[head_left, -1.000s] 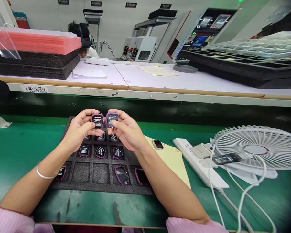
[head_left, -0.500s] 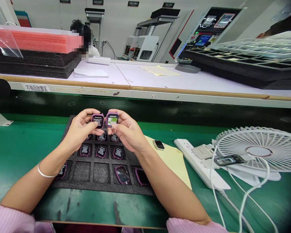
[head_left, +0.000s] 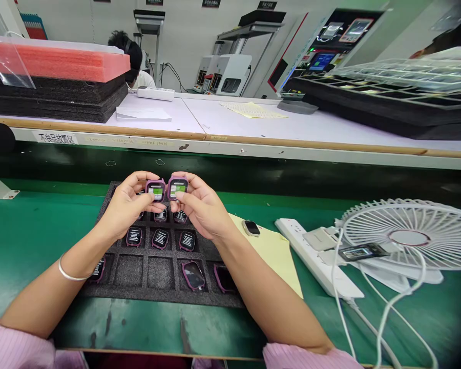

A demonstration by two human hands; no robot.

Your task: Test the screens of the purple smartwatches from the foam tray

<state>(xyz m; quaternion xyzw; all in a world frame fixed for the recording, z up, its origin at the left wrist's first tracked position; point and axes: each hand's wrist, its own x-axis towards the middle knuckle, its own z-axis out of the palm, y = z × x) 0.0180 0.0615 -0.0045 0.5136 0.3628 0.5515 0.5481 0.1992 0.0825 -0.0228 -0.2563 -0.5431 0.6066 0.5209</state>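
Observation:
My left hand pinches a purple smartwatch body whose screen shows green and white. Beside it, my right hand pinches a second purple watch body with a similar lit screen. Both are held side by side above the far end of a black foam tray. Several purple watch bodies lie in the tray's square pockets, such as one with a dark screen and one face up near the front. A silver bangle circles my left wrist.
A lone watch body lies on a yellow sheet right of the tray. Further right are a white power strip, white cables and a white fan. Behind the conveyor, stacked foam, trays and a seated person.
The left watch's screen switched from dark with text to a green and white display; the right one did so half a second earlier. Both hands stayed in place.

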